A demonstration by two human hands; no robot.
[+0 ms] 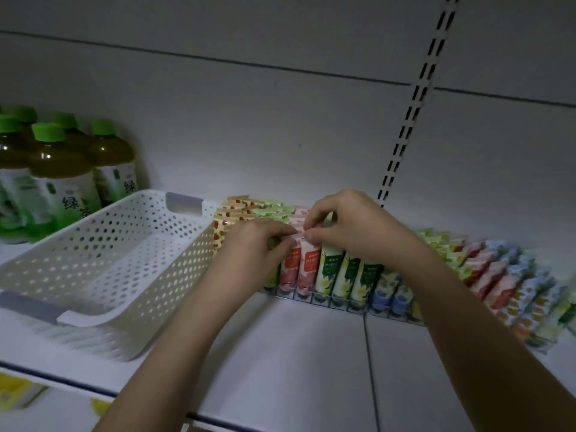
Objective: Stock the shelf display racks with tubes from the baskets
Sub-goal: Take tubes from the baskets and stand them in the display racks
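Note:
A clear display rack [339, 302] on the white shelf holds rows of upright tubes: pink [307, 269], green-and-cream [330, 272] and blue [385, 291]. My left hand [252, 247] and my right hand [349, 226] meet over the pink row, fingertips pinching the crimped top of a pink tube that stands in the rack. A white perforated basket [124, 244] with grey handles stands left of the rack; no tubes show inside it. A second rack of tubes [511, 285] runs to the right, behind my right forearm.
Green-capped tea bottles [62, 169] stand at the back left behind the basket. A slotted upright [414, 104] runs up the back wall. Bare shelf surface [311, 353] lies in front of the racks. Yellow items [18, 391] sit on the shelf below.

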